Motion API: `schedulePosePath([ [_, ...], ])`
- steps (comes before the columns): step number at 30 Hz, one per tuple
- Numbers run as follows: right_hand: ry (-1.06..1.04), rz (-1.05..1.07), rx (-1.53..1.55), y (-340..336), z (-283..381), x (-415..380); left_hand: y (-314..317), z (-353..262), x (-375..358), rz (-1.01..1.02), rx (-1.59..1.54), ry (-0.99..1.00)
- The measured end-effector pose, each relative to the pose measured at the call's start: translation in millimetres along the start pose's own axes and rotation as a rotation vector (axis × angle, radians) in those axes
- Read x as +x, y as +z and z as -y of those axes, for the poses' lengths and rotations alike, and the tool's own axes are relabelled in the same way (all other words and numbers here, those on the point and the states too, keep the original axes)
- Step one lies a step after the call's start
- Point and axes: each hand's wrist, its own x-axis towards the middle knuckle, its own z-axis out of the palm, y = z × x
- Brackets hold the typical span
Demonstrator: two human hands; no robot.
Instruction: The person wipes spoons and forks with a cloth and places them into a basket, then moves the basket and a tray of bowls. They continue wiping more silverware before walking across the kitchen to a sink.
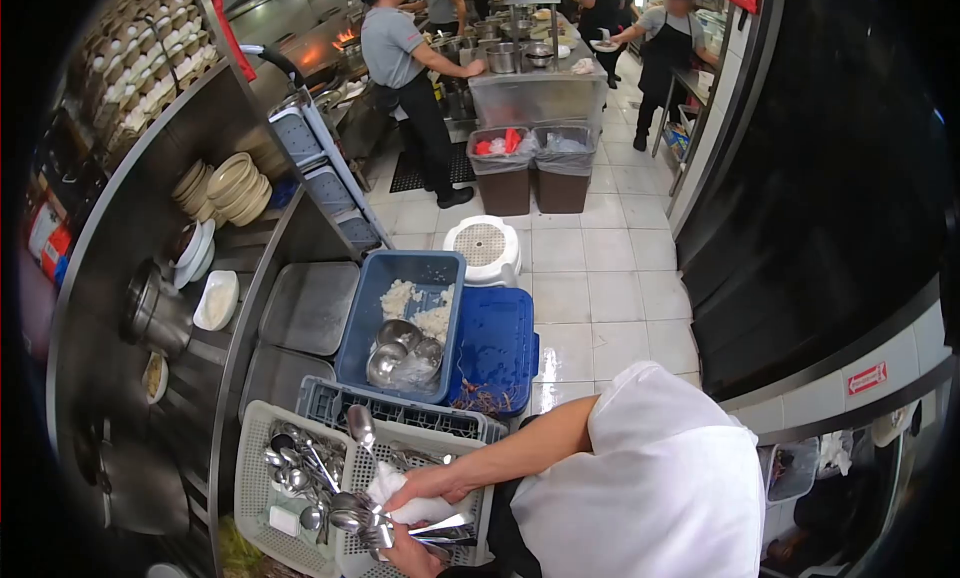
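Note:
My left hand point(408, 554), low in the view, is closed around a bunch of metal forks and spoons point(375, 526). Just above it, my right hand point(428, 485) grips a white cloth point(395, 490), which overlaps the cutlery. A larger spoon point(362, 428) points upward behind the cloth. Both hands are over a perforated light basket point(358, 558) with more cutlery in it. To its left, another pale basket point(250, 448) holds loose spoons and a small white block point(284, 520).
Beyond the baskets, a grey-blue tub point(350, 353) contains metal bowls and white food scraps. Beside it are a blue bin point(515, 338) and a white stool point(490, 273). Metal shelving point(245, 348) with dishes lines the left. Several people point(395, 63) stand farther back near brown trash bins point(503, 191).

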Motion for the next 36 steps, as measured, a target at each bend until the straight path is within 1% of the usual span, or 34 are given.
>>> schedulePosePath([
  [1,-0.003,0.002,-0.003,-2,0,5,-1,0,1,-0.017,0.014,-0.049],
  [2,0.061,-0.012,-0.069,-9,3,13,-1,1,1,-0.04,0.022,-0.098],
  [3,0.13,-0.024,-0.128,-16,4,22,3,-3,-5,-0.108,-0.034,-0.131],
  [4,0.138,-0.015,-0.127,-22,7,36,-13,7,2,-0.119,-0.033,-0.129],
  [6,0.175,-0.183,-0.463,-27,21,70,-54,35,22,0.119,-0.397,-0.306],
  [7,0.142,-0.297,-0.695,-22,32,81,-44,24,6,0.017,-0.327,-0.229],
  [8,0.103,-0.406,-0.932,-16,42,94,-46,27,3,0.005,-0.331,-0.223],
  [10,-0.134,-0.439,-0.932,-34,38,145,-57,32,0,-0.121,-0.299,-0.152],
  [11,-0.254,-0.502,-0.89,-25,44,148,-57,28,-8,-0.157,-0.29,-0.112],
  [12,-0.301,-0.446,-0.818,-19,49,146,-59,20,-11,-0.174,-0.296,-0.104],
  [14,0.051,-0.231,-0.613,-8,49,118,-62,6,-20,-0.297,-0.251,-0.24],
  [15,0.184,-0.053,-0.466,-9,41,110,-60,1,-23,-0.303,-0.257,-0.242],
  [16,0.31,0.116,-0.31,-9,30,100,-57,-2,-26,-0.28,-0.109,-0.173],
  [17,0.303,0.236,-0.29,0,20,87,-55,-4,-29,-0.253,0.041,-0.105],
  [18,0.258,0.272,-0.381,8,10,71,-54,-4,-31,-0.229,0.19,-0.035],
  [19,0.121,0.182,-0.582,10,4,75,-65,3,-21,0.137,0.842,0.313],
  [20,-0.008,0.097,-0.773,14,-6,78,-68,16,-7,0.124,0.845,0.295],
  [21,-0.135,0.004,-0.859,17,-1,73,-57,14,-2,0.04,0.27,-0.026],
  [22,-0.244,-0.064,-0.933,21,12,70,-47,4,-7,-0.091,-0.323,-0.314],
  [23,-0.122,-0.212,-0.841,32,24,56,-23,-40,-20,-0.058,-0.345,-0.454],
  [24,-0.046,-0.191,-0.462,26,18,53,-17,-42,-19,-0.12,-0.275,-0.316],
  [25,0.13,-0.221,-0.127,30,24,46,-37,-20,-3,-0.182,-0.31,-0.329],
  [26,0.107,-0.131,0.036,38,32,32,-25,-28,1,-0.21,-0.324,-0.185],
  [27,0.089,-0.147,-0.068,40,21,34,-16,-41,-1,-0.254,-0.256,-0.17],
  [28,0.044,-0.19,-0.152,40,7,32,-11,-34,4,-0.21,-0.239,0.005],
  [29,0.065,-0.199,-0.182,39,9,33,-5,-38,5,-0.119,-0.212,0.042],
  [30,0.068,-0.211,-0.229,36,20,40,-11,-44,11,-0.068,-0.065,-0.056],
  [31,0.055,-0.211,-0.228,31,15,48,-25,-43,9,-0.055,0.009,-0.09],
  [32,0.071,-0.204,-0.239,23,20,54,-24,-57,4,-0.053,0.09,-0.131],
  [34,0.127,-0.213,0.201,11,31,64,-30,-50,-2,-0.082,0.016,-0.141],
  [35,0.106,-0.258,0.248,17,39,62,-33,-46,-3,-0.092,-0.046,-0.153],
  [36,0.105,-0.252,0.244,20,39,63,-34,-42,-3,-0.094,-0.047,-0.146],
])
